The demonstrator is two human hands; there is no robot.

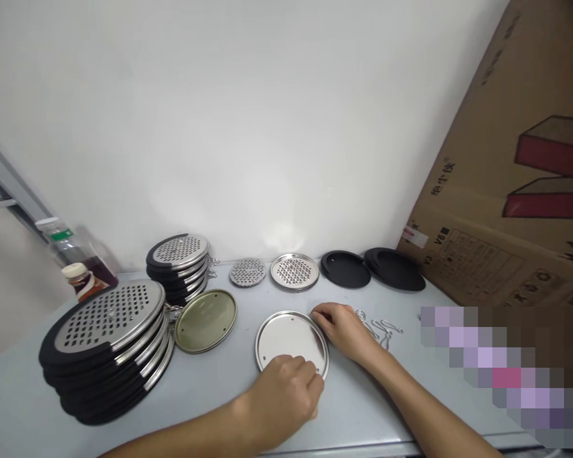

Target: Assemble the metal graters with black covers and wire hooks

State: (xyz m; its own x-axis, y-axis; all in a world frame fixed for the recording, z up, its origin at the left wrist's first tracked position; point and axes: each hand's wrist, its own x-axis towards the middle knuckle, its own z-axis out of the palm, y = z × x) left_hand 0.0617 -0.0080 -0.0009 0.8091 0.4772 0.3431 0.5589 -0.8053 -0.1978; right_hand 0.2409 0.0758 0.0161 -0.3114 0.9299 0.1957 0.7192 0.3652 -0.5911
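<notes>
A shiny round metal plate [291, 340] with a raised rim and small holes lies on the table in front of me. My left hand [284, 397] is closed in a fist over its front edge, and whatever the fingers may hold is hidden. Beside the plate's right rim rests my right hand [338, 326], its fingers curled together and their tips out of sight. Just behind that wrist are several bent wire hooks [382, 327]. To the left, an olive-gold round plate [206, 321] leans against a stack of round graters with black edges [107, 350].
Along the wall are a second grater stack [179, 267], a small perforated disc [248, 272], a rimmed grater disc [295, 272] and black round covers [346, 269], [395, 268]. Bottles [83, 280] stand at far left. A large cardboard box [496, 191] borders the right side.
</notes>
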